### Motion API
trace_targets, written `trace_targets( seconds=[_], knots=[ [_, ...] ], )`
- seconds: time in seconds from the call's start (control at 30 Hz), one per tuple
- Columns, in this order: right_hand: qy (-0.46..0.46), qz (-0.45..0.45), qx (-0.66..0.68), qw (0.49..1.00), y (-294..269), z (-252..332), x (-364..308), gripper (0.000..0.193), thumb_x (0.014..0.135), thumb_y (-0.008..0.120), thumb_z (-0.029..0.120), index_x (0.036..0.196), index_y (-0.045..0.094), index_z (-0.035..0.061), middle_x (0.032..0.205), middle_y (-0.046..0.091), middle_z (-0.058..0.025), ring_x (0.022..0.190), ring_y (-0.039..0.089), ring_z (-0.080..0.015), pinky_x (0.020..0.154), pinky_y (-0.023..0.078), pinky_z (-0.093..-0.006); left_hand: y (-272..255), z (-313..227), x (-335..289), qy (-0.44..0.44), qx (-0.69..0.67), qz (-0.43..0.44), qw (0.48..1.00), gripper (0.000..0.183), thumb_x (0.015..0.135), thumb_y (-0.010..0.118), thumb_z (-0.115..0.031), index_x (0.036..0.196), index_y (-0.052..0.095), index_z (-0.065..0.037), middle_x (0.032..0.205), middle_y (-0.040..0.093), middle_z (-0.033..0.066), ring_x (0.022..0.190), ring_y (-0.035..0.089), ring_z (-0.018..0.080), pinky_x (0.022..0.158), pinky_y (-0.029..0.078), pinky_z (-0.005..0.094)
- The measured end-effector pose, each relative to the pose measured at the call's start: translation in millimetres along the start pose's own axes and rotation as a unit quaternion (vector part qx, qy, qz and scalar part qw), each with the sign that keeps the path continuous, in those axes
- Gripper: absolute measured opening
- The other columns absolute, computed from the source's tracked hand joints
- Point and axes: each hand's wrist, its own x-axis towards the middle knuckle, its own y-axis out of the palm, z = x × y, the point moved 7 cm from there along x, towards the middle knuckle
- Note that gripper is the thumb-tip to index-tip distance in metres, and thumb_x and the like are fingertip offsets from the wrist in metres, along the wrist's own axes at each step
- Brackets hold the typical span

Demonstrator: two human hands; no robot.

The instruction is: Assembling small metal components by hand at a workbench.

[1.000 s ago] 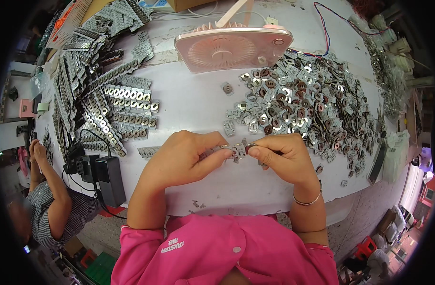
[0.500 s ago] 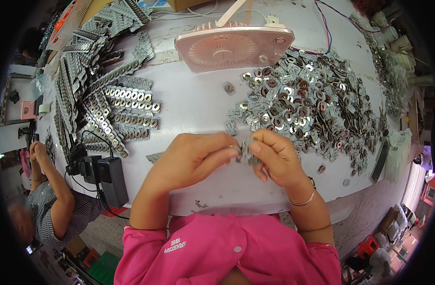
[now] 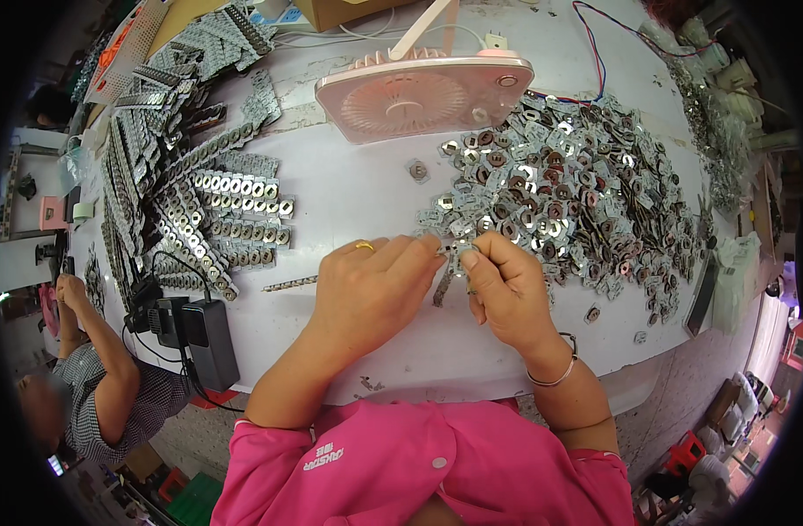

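Note:
My left hand [image 3: 375, 285], with a gold ring, is closed with its fingertips pinched at the end of a short strip of small metal plates [image 3: 442, 287] that slants down between my hands. My right hand [image 3: 508, 282] is also closed, thumb against index finger, on a small metal plate [image 3: 457, 249] touching that strip. My fingers partly cover both pieces. Just beyond my fingertips spreads a pile of loose metal plates [image 3: 559, 193] with dark round centres. A narrow strip [image 3: 290, 285] lies by my left hand. Many joined strips [image 3: 244, 187] are stacked farther left.
A pink fan [image 3: 406, 110] stands beyond my hands. Black power boxes with cables [image 3: 207, 342] sit at the table's near left edge. A red and blue wire [image 3: 601, 53] curls at the back right. Another person's arms [image 3: 112, 377] are at far left.
My left hand has rolled over, so its back now faces up and the ring shows. The short strip now hangs visibly between my hands. The view has shifted slightly.

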Motion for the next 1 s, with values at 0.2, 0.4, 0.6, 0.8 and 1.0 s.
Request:
trace_targets(
  seconds=[0.2,0.4,0.6,0.8,1.0],
  knots=[
    [-0.08,-0.084,-0.099,0.988,-12,17,1,0.013,0.094,0.062,0.009,0.085,0.061,0.0004,0.067,0.057,-0.0015,0.056,0.056,-0.0076,0.051,0.044,-0.0266,6,-3,3,-0.007,-0.031,0.047,0.998,0.024,0.082,0.07,-0.008,0.105,0.065,-0.006,0.077,0.065,0.0049,0.065,0.063,0.0252,0.058,0.048,0.0361],
    [-0.211,-0.142,-0.326,0.911,-31,41,3,0.013,0.09,0.068,0.012,0.094,0.067,0.0002,0.078,0.064,-0.0108,0.062,0.06,-0.0207,0.057,0.046,-0.0312,4,8,1,-0.037,0.011,0.138,0.99,0.03,0.087,0.064,-0.009,0.117,0.064,-0.007,0.079,0.066,0.0056,0.067,0.064,0.0271,0.06,0.049,0.0374],
    [-0.18,0.033,-0.237,0.954,-7,33,2,0.019,0.09,0.069,0.015,0.1,0.07,-0.0005,0.073,0.063,-0.0105,0.062,0.058,-0.0197,0.057,0.045,-0.0301,-3,15,-3,-0.129,-0.075,0.16,0.976,0.02,0.09,0.063,-0.016,0.109,0.064,-0.008,0.066,0.063,0.0099,0.057,0.062,0.031,0.054,0.047,0.0393],
    [-0.08,0.175,-0.162,0.968,-1,21,0,0.016,0.089,0.07,0.015,0.092,0.072,-0.0003,0.065,0.061,-0.0082,0.057,0.055,-0.0172,0.055,0.043,-0.0288,0,23,-12,-0.097,-0.204,0.291,0.93,0.013,0.089,0.064,-0.017,0.094,0.065,-0.005,0.058,0.06,0.0105,0.054,0.061,0.0316,0.05,0.044,0.0372],
    [-0.104,0.199,-0.194,0.955,10,24,-2,0.016,0.092,0.067,0.016,0.09,0.071,0.0003,0.063,0.059,-0.0055,0.054,0.055,-0.0122,0.051,0.043,-0.0293,3,26,-20,-0.114,-0.244,0.312,0.911,0.016,0.089,0.063,-0.023,0.088,0.065,-0.008,0.06,0.06,0.0127,0.056,0.06,0.0351,0.053,0.045,0.0431]
  ],
)
